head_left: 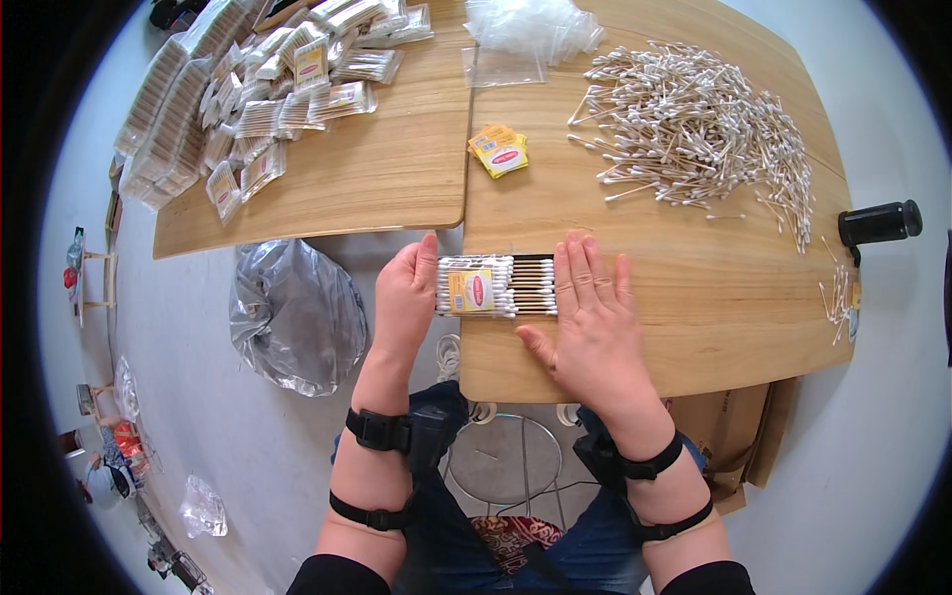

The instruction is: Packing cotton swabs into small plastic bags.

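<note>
At the table's left front corner lies a clear plastic bag of cotton swabs with a yellow and orange label card inside. My left hand grips the bag's left end, thumb pointing away from me. From the bag's right side a row of cotton swabs shows, lying crosswise on something black. My right hand lies flat with fingers stretched out, its edge against the right end of this row. What is under that palm is hidden.
A big heap of loose cotton swabs covers the back right. A stack of label cards and empty clear bags lie further back. Filled packs pile up on the left table. A grey plastic-lined bin stands below; a black cylinder sits right.
</note>
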`<state>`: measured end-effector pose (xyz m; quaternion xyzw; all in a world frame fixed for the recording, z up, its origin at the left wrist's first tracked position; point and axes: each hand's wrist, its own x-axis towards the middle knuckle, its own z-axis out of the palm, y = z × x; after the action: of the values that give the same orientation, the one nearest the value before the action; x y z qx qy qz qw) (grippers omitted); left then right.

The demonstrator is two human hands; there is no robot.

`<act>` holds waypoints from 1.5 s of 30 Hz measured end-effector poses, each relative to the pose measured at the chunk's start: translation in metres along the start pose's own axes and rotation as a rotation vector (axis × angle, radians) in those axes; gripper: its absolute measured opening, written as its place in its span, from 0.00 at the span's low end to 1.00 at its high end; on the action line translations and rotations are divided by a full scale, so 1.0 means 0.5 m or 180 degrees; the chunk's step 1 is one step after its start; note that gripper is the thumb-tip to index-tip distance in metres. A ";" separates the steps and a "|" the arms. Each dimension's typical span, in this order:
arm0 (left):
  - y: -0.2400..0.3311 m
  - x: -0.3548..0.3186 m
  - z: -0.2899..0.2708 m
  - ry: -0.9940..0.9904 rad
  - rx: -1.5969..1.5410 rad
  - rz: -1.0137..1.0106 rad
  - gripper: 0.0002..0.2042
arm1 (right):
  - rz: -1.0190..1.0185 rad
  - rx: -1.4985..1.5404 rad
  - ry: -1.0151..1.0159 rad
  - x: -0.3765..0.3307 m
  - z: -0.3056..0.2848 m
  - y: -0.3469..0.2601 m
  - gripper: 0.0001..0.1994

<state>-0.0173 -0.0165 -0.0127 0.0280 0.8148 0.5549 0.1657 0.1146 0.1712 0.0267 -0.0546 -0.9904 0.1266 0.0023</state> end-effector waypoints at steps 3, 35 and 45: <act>-0.003 0.000 0.004 0.0017 0.0125 0.0132 0.24 | -0.0023 0.0015 -0.0007 0.005 0.005 -0.012 0.47; 0.017 0.014 -0.016 0.0959 0.0767 0.1161 0.15 | 0.0576 -0.0452 0.1106 0.050 -0.034 0.195 0.28; 0.108 -0.033 0.079 0.0912 0.1261 0.2280 0.05 | 0.0170 0.0244 0.1140 0.019 -0.033 0.097 0.24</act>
<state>0.0024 0.0357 0.0276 0.2629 0.8592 0.4085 -0.1607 0.1108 0.2230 0.0302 -0.1024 -0.9669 0.1526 0.1772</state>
